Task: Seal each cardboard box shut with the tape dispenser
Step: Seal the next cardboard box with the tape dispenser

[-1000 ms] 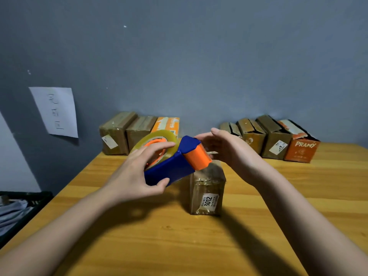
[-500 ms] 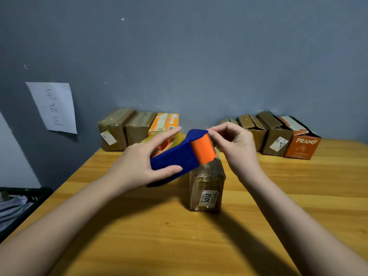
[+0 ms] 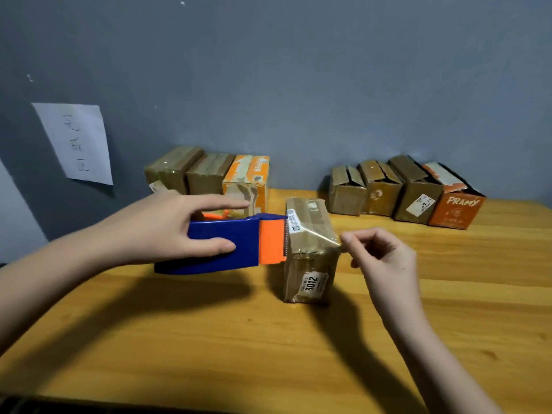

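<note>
A small brown cardboard box (image 3: 307,264) with a "3012" label stands in the middle of the wooden table (image 3: 268,354). My left hand (image 3: 167,228) grips the blue and orange tape dispenser (image 3: 239,243), whose orange blade end sits at the box's top left edge. A strip of clear tape (image 3: 316,234) stretches from the blade across the box's top. My right hand (image 3: 379,258) pinches the tape's free end just past the box's right edge.
Three taped boxes (image 3: 206,174) stand against the grey wall at the back left. Several boxes with loose flaps, one an orange "PRAMY" box (image 3: 457,207), line the back right. A handwritten paper sheet (image 3: 74,141) hangs on the wall at left.
My right hand has pulled the tape end rightward over the box's top. The dispenser has dropped and moved left, level with the box's top left edge.
</note>
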